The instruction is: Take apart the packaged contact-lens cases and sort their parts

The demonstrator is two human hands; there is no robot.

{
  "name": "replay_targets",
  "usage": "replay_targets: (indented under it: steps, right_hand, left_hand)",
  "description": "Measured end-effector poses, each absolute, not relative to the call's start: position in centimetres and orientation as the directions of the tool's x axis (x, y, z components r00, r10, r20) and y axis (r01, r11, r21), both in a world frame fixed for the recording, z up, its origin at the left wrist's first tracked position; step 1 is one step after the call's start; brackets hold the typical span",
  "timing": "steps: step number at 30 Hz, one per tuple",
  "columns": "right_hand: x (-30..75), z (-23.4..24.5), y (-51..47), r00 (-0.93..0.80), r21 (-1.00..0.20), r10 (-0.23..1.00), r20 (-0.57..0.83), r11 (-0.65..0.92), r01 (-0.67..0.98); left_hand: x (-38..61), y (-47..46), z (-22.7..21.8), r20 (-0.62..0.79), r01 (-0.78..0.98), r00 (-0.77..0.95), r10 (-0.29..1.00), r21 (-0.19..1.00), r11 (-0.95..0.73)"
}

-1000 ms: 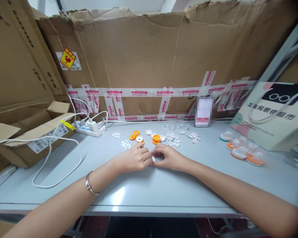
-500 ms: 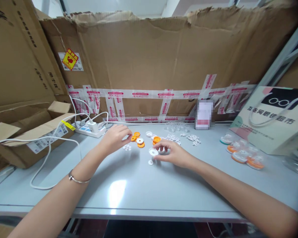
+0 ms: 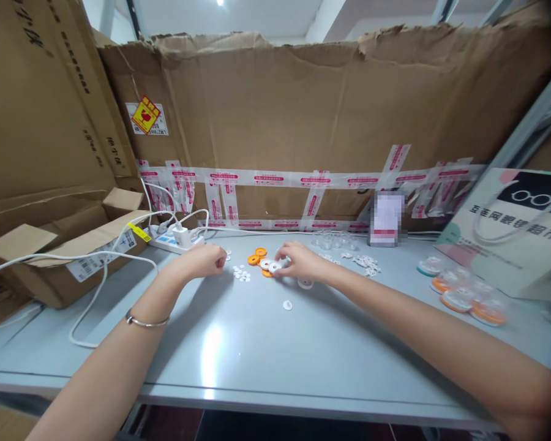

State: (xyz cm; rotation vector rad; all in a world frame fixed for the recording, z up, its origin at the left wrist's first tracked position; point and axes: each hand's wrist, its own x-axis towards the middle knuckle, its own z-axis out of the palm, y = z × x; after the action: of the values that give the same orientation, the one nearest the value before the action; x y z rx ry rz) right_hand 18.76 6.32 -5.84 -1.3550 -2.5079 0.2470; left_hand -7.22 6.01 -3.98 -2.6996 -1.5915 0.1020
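My right hand pinches a white ring between thumb and fingers, right over the small pile of rings. That pile has orange rings and another white ring. To its left my left hand is closed, fingers curled in, just above the table; whatever they hold is hidden. Several small white discs are scattered between the hands. Below my right wrist lies one more white ring. Nearer to me a single white round piece rests on the table.
Small white parts and clear domes lie behind my right hand. A phone leans on the cardboard. Assembled domed pieces stand by a paper bag. Left are a power strip, cables and an open carton.
My right hand has carried the white ring left to the pile of rings. My left hand has drawn back leftward and its fingers have curled. The view has shifted slightly.
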Motion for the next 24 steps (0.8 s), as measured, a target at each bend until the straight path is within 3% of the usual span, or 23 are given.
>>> replay_targets:
  steps: [11,15,19,24]
  right_hand:
    - [18.3,-6.6,6.1,-0.523,-0.264,0.844,0.121,0.535,0.803]
    - [19.6,-5.8,5.1,-0.461,-0.341,0.865,0.197,0.501,0.795]
    - [22.1,-5.0,3.9,-0.428,-0.374,0.845,0.321,0.528,0.762]
    - [26.3,-4.7,3.1,-0.333,-0.415,0.866,0.374,0.477,0.774]
  left_hand:
    - [-7.0,5.7,-4.1,-0.132,0.885,0.462,0.877,0.002,-0.466]
    - [-5.0,4.5,-3.9,-0.038,0.848,0.53,0.847,0.033,-0.529]
    - [-1.1,1.9,-4.9,0.203,0.625,0.729,0.653,0.191,-0.757]
    - [2.5,-0.6,-7.0,0.2,0.473,0.834,0.515,0.221,-0.853]
